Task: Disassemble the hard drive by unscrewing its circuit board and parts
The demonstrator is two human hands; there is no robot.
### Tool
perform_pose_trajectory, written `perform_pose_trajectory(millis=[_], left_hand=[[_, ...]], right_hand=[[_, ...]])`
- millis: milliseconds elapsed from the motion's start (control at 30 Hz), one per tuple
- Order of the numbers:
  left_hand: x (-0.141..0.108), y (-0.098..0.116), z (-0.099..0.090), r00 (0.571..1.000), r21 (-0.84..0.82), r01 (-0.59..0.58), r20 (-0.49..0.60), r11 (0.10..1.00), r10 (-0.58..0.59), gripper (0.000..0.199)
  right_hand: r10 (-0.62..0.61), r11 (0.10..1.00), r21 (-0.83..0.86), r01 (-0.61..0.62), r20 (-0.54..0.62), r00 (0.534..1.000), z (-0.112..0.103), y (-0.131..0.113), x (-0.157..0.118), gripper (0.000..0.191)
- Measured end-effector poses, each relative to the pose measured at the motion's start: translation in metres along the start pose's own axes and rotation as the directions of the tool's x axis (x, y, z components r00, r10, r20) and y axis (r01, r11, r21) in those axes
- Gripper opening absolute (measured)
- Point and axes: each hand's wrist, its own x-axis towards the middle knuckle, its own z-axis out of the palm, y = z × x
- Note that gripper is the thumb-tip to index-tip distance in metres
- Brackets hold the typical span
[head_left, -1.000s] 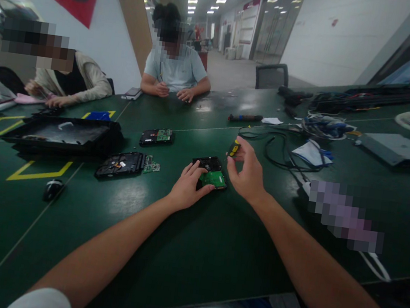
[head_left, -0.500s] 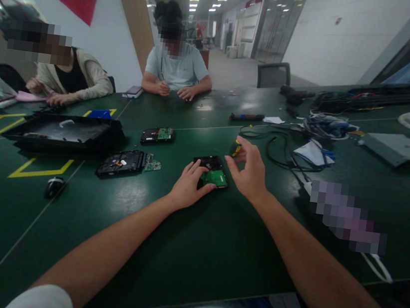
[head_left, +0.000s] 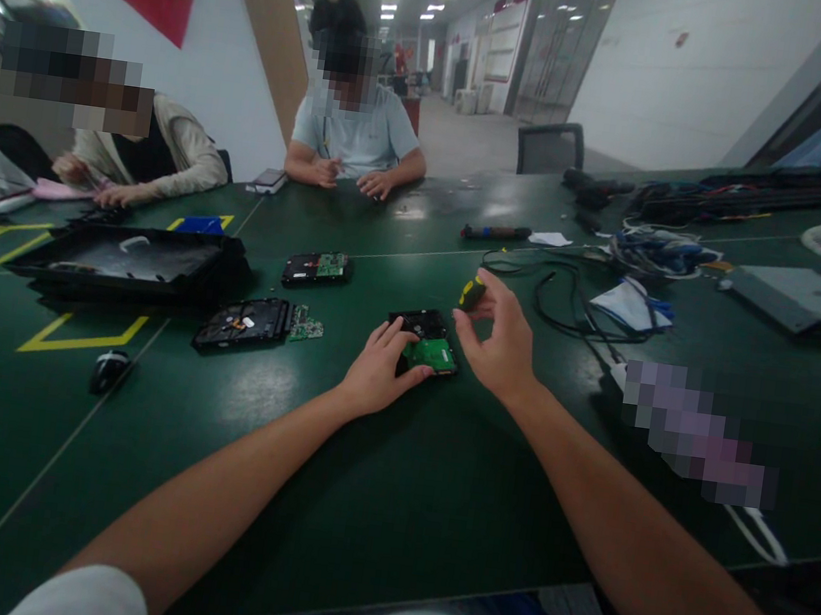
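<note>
A hard drive (head_left: 433, 354) with a green circuit board lies on the dark green table in front of me. My left hand (head_left: 381, 369) holds it down at its left side, the thumb along the near edge and the fingers across the casing. Above the drive's right side, my right hand (head_left: 502, 335) grips a yellow-and-black screwdriver (head_left: 470, 293) by its handle. The screwdriver's shaft and tip are too faint to make out. Further left sit a second hard drive (head_left: 242, 324), a loose circuit board (head_left: 306, 324) touching or close by its right end, and a third hard drive (head_left: 317, 269) behind.
A black tray (head_left: 129, 260) and a computer mouse (head_left: 109, 372) are at left. On the right lie black cables (head_left: 553, 311), a blurred pinkish object (head_left: 696, 436) and a grey metal box (head_left: 809, 300). Two people (head_left: 357, 139) sit across the table, with part of another at far left.
The screwdriver handle has turned slightly in my right hand, showing more yellow. My left hand and the hard drive under it stay in place.
</note>
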Motion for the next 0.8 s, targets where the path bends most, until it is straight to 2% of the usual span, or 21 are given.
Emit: perform_pose_trajectory(millis=[300, 500, 667, 800], left_hand=[[0.0, -0.0002, 0.0011, 1.0, 0.001, 0.003, -0.001, 1.0, -0.003, 0.056], [-0.0002, 0.0036, -0.0011, 1.0, 0.013, 0.004, 0.005, 1.0, -0.004, 0.055], [-0.0001, 0.004, -0.0009, 1.0, 0.008, 0.013, 0.008, 1.0, -0.013, 0.056], [-0.0002, 0.0042, -0.0009, 1.0, 0.005, 0.022, 0.012, 1.0, -0.022, 0.056]], right_hand=[[-0.052, 0.998, -0.043, 0.05, -0.031, 0.998, -0.0006, -0.0015, 0.0009, 0.057], [-0.02, 1.0, -0.016, 0.019, -0.024, 1.0, 0.0001, -0.0001, 0.0007, 0.061], [-0.062, 0.997, -0.052, 0.06, -0.044, 0.997, -0.0003, -0.0006, 0.0014, 0.059], [-0.049, 0.998, -0.025, 0.049, -0.022, 0.999, 0.0001, -0.0006, 0.0009, 0.062]])
